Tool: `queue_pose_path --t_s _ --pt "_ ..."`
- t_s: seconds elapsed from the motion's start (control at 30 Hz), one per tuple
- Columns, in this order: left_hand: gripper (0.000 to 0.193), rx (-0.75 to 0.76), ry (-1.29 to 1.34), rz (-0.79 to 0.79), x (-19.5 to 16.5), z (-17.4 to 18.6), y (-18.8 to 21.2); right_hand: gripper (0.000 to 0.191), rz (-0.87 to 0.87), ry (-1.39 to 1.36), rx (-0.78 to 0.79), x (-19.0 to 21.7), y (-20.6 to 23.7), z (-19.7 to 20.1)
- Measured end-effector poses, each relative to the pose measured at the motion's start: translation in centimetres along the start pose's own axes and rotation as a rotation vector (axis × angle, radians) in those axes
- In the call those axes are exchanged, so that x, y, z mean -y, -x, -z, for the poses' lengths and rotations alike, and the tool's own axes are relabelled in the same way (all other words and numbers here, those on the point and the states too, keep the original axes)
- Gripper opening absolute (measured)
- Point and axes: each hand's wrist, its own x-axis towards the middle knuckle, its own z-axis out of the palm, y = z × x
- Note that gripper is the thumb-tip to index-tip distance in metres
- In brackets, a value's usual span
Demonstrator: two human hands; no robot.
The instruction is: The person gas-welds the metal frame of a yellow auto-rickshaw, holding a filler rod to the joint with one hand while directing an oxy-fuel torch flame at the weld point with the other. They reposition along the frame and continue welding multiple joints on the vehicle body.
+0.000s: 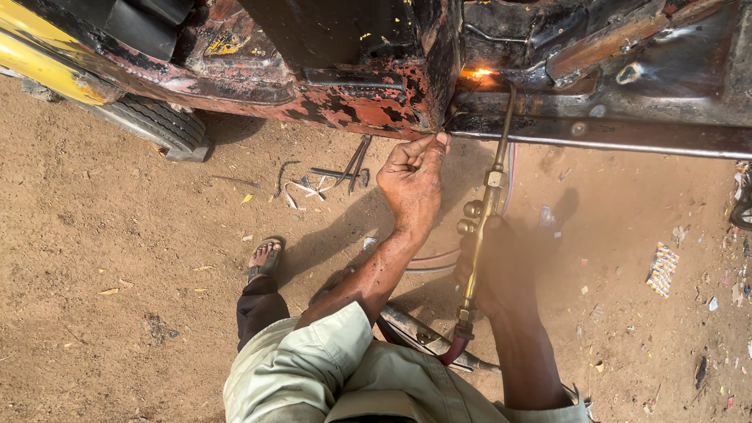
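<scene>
My right hand (501,270) grips a brass gas torch (482,211) by its handle. The torch's thin nozzle points up at a rusty, red-painted vehicle body (368,94), where a bright orange flame (479,73) burns at the seam. My left hand (411,176) is raised just left of the torch, fingers pinched together around what looks like a thin rod near the body's lower edge; the rod is hard to make out. A red hose (454,350) runs from the torch's base.
Pliers and bits of wire (345,174) lie on the sandy ground below the body. A tyre (153,121) sits at upper left. My sandalled foot (264,260) rests on the dirt. A metal bar (611,141) runs along the right. Litter is scattered at right.
</scene>
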Motion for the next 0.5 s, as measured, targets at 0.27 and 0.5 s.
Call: queue_pose_path --t_s 0.27,0.5 --pt "0.013 -0.004 -0.033 0.000 0.14 -0.04 0.12 0.032 -0.013 -0.018 0.015 0.02 -0.07 -0.06" --pt "0.014 -0.004 0.005 -0.006 0.34 -0.35 0.03 0.032 -0.018 -0.003 -0.013 0.34 0.11 -0.45"
